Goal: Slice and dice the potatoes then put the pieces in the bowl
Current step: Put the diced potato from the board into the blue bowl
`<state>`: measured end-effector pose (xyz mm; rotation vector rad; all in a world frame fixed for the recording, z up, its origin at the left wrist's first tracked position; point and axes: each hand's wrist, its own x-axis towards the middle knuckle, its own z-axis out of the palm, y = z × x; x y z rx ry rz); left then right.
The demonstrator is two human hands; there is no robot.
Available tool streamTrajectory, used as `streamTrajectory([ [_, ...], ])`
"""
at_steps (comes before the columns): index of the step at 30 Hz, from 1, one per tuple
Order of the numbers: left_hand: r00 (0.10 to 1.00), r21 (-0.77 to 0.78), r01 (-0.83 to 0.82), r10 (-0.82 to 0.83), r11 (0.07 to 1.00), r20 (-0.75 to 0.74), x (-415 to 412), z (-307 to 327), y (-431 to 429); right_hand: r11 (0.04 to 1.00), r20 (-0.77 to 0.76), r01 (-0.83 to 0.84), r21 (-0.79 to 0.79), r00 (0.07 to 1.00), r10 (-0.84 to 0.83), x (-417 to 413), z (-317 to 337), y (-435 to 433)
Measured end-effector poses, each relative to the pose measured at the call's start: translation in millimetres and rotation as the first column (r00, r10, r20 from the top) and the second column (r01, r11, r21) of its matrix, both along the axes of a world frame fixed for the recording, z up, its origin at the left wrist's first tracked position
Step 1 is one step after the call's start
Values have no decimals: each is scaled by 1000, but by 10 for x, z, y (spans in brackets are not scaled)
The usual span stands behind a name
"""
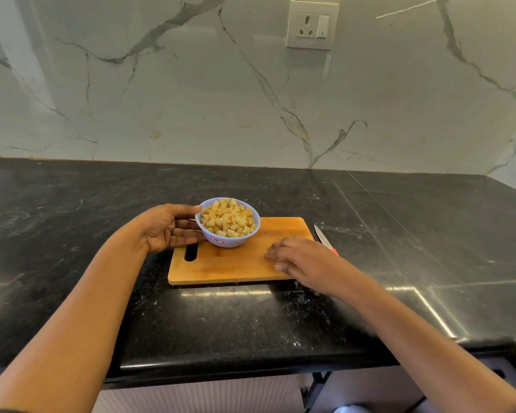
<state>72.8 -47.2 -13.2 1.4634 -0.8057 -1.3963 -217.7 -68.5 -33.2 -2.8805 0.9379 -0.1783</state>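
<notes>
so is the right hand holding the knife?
No, the knife lies on the counter beside the cutting board, while the right hand rests on the board itself.

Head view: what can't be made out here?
All in the head view.
Knife: handle mostly hidden by the right hand; only blade and a red tip show.
Left hand: fingertips hidden behind the bowl, so its hold is unclear.
Cutting board: patch under the right hand is covered.
Sticker on the bowl: too small to read.
</notes>
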Motion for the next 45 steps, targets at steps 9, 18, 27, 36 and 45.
streamTrajectory([
  [9,1000,-6,30,-29,1000,7,-63,-10,16,969,-61,190,160,981,-183,258,357,-75],
  [18,1000,8,28,-28,1000,-1,-32,-5,5,864,-162,302,402,953,-257,481,446,-233],
  [27,1000,24,25,-25,999,-2,-2,-28,-18,773,-66,356,525,922,-380,294,492,-471],
  [36,1000,44,31,-31,999,4,-2,-34,-21,783,254,184,594,881,-400,339,914,-440],
  [45,998,45,55,-56,997,18,-10,-24,11,911,318,217,350,888,-333,1007,1036,-382],
])
